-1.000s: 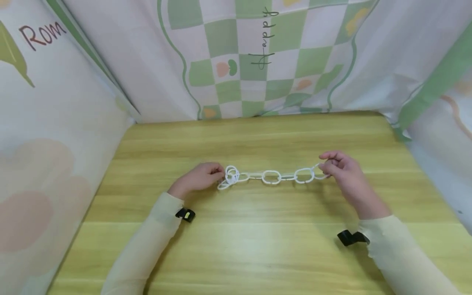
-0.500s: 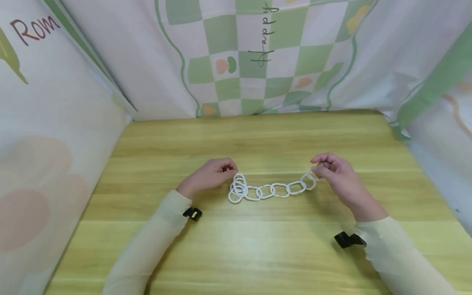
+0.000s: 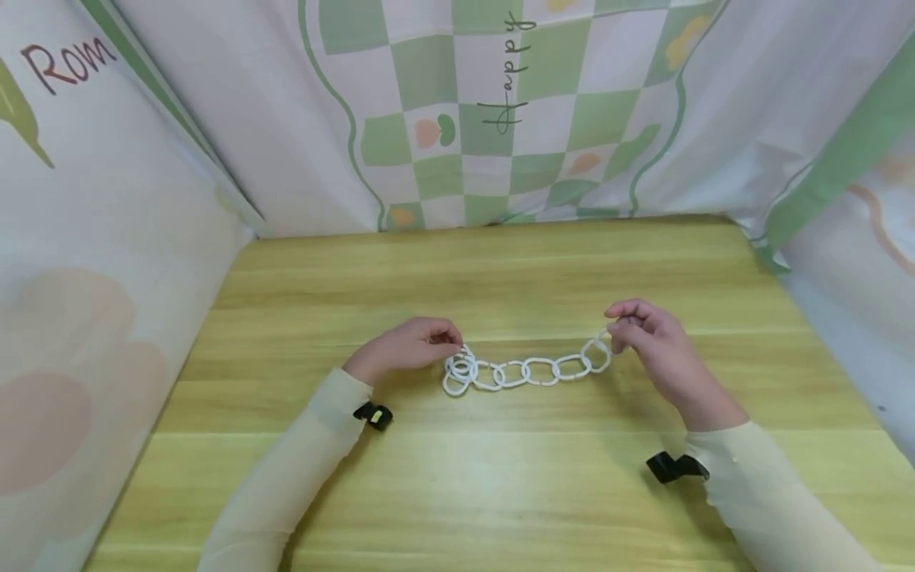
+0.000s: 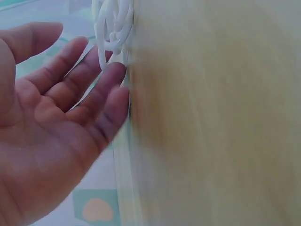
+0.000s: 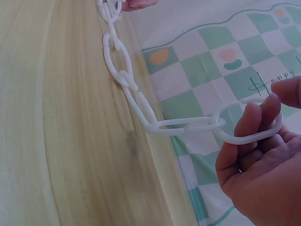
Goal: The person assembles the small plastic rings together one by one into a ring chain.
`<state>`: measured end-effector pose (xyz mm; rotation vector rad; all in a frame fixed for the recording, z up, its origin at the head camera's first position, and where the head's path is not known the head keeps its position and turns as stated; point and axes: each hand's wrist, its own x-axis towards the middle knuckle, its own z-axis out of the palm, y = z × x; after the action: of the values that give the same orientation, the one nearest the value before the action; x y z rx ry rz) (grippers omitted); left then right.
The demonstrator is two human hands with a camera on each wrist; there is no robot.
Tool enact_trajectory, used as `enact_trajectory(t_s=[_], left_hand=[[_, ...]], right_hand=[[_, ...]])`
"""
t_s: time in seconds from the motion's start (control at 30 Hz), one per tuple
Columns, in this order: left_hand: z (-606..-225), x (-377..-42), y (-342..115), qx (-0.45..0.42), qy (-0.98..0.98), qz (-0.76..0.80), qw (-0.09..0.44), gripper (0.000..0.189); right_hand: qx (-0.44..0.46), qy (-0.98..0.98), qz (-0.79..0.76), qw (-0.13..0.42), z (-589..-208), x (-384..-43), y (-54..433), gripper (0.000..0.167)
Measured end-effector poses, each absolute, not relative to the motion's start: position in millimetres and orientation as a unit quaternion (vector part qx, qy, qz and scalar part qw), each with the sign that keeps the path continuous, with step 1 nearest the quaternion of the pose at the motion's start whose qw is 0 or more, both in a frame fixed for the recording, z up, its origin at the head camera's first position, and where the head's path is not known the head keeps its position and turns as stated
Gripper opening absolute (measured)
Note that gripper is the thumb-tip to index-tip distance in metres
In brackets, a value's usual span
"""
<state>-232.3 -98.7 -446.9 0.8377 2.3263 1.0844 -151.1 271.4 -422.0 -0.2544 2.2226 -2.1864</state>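
A white plastic chain point(image 5: 197, 127) of oval links stretches between the two hands, sagging onto the table. Its left end is a bunched heap of links point(image 3: 461, 369). My left hand point(image 3: 407, 346) is beside this heap, fingertips right at the upper links. The left wrist view shows its fingers loosely bent and its thumb well apart from them, with links by the fingertips. My right hand point(image 3: 661, 357) holds the chain's right end a little raised. In the right wrist view its fingers curl through the end link point(image 5: 244, 140).
The wood-grain table point(image 3: 457, 492) extends around the hands. A white curtain with a green check pattern point(image 3: 486, 127) hangs along its back edge, with more printed cloth point(image 3: 129, 262) on the left. Each wrist carries a small black device point(image 3: 373, 415).
The chain was pulled straight; now it hangs slack in a curve, its left links heaped lower. My left hand has shifted right, and my right hand slightly left.
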Motion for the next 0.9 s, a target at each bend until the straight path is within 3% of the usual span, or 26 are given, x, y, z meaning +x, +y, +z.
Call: enact_trajectory(t_s=[0.13, 0.47, 0.7, 0.9], left_hand=[[-447.8, -231.5, -109.3, 0.261, 0.849, 0.416, 0.195, 0.017], [-409.0, -211.7, -157.1, 0.207, 0.852, 0.477, 0.063, 0.022], [-425.9, -214.6, -164.1, 0.227, 0.845, 0.469, 0.119, 0.026], [-436.2, -218.9, -148.2, 0.243, 0.85, 0.452, 0.12, 0.024]], right_hand=[[-0.087, 0.646, -0.758, -0.002, -425.0, -152.8, 276.1, 0.009], [-0.165, 0.567, -0.807, -0.005, -415.6, -151.7, 270.2, 0.018], [-0.135, 0.624, -0.77, 0.014, -422.7, -155.6, 265.5, 0.013], [-0.124, 0.656, -0.744, 0.023, -423.7, -156.1, 262.3, 0.011]])
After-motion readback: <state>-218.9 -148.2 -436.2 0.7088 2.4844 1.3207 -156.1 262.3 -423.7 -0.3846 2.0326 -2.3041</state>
